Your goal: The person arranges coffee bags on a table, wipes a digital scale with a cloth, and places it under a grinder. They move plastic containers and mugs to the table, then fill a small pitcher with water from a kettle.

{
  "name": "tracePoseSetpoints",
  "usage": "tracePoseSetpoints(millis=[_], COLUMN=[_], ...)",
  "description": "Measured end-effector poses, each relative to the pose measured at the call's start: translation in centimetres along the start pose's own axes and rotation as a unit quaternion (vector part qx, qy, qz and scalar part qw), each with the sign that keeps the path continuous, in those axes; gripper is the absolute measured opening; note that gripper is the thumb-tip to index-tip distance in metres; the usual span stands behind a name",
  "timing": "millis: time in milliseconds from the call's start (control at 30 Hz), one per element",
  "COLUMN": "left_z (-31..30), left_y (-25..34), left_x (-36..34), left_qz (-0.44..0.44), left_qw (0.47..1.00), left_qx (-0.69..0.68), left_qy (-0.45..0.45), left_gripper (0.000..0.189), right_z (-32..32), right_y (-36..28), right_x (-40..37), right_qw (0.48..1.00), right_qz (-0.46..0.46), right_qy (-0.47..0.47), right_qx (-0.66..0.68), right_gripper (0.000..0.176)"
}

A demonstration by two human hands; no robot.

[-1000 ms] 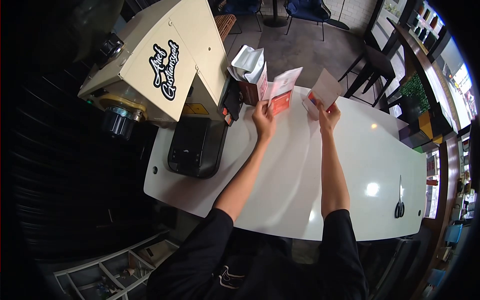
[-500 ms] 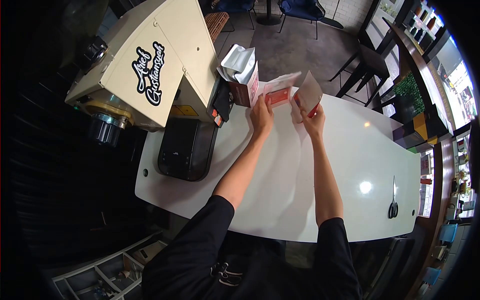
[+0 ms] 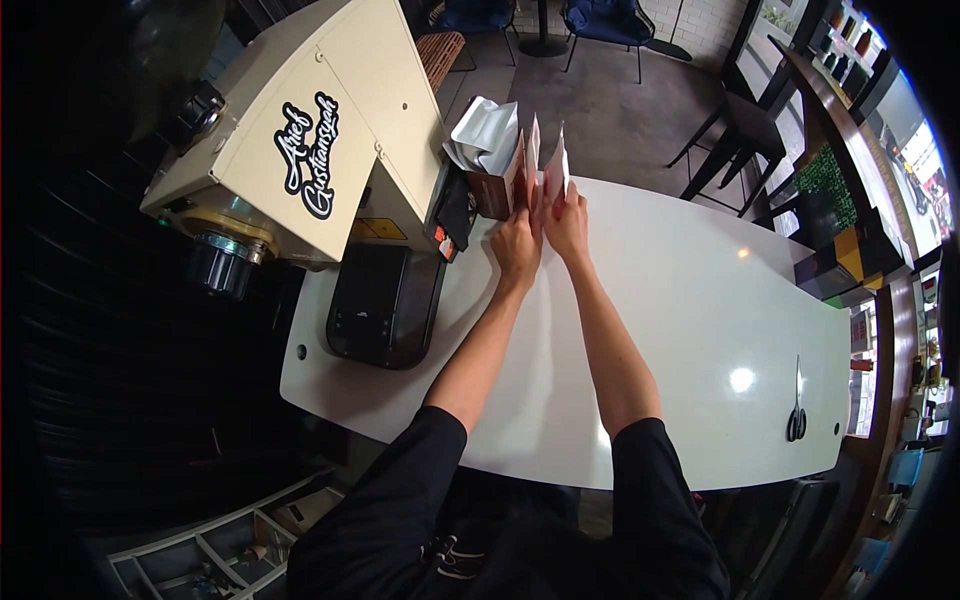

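Near the far edge of the white table, both my hands are close together. My left hand [image 3: 517,245] is closed on the lower part of a red-and-white pouch [image 3: 533,165], which stands upright. In my right hand [image 3: 568,228] is a second red-and-white pouch [image 3: 557,172], also upright and seen nearly edge-on. A narrow gap shows between the pouches' tops. Just left of them stands a dark red box [image 3: 492,194] with silvery-white packets [image 3: 486,132] sticking out of its top. My fingertips are partly hidden behind my hands.
A cream machine [image 3: 300,140] with a lettered sticker stands at the left, above a black scale-like tray [image 3: 383,305]. Black-handled scissors [image 3: 797,422] lie on the white table [image 3: 690,330] at the right. Beyond the table are a dark stool [image 3: 745,135] and blue chairs [image 3: 608,20].
My right hand has moved left, bringing its pouch beside the other one. Both pouches have turned from slanted, with their faces showing, to upright and nearly edge-on.
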State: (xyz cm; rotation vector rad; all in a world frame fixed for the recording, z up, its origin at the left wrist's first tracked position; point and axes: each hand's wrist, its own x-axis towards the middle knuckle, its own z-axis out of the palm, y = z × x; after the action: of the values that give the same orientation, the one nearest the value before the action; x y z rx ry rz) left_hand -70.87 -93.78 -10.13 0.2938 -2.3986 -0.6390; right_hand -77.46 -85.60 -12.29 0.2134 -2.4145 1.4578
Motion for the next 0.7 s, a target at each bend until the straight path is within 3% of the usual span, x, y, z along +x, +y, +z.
tracePoseSetpoints(millis=[233, 433, 533, 633, 700], left_z=[-0.3, -2.5, -3.1, -3.8, -3.8], left_y=[-2.6, -1.5, -0.6, 2.5, 5.2], left_x=[-0.2, -1.6, -3.8, -6.8, -8.1], left_qz=[0.018, -0.044, 0.004, 0.031, 0.045], left_qw=[0.999, 0.999, 0.997, 0.948, 0.915], left_qx=[-0.001, -0.022, -0.078, -0.303, -0.359], left_qy=[0.038, 0.009, -0.018, -0.094, -0.176], left_gripper=[0.023, 0.02, 0.017, 0.021, 0.03], right_z=[0.6, -0.7, -3.7, -8.0, -11.6], right_y=[-1.0, 0.1, 0.4, 1.5, 2.1], right_x=[-0.4, -1.0, -2.4, -5.2, -8.3], right_qw=[0.999, 0.997, 0.997, 0.997, 0.996], right_qz=[-0.027, -0.034, -0.028, 0.023, 0.068], right_qy=[-0.037, -0.07, -0.076, -0.077, -0.058], right_qx=[0.016, 0.001, -0.006, 0.004, 0.022], right_gripper=[0.07, 0.092, 0.092, 0.08, 0.073])
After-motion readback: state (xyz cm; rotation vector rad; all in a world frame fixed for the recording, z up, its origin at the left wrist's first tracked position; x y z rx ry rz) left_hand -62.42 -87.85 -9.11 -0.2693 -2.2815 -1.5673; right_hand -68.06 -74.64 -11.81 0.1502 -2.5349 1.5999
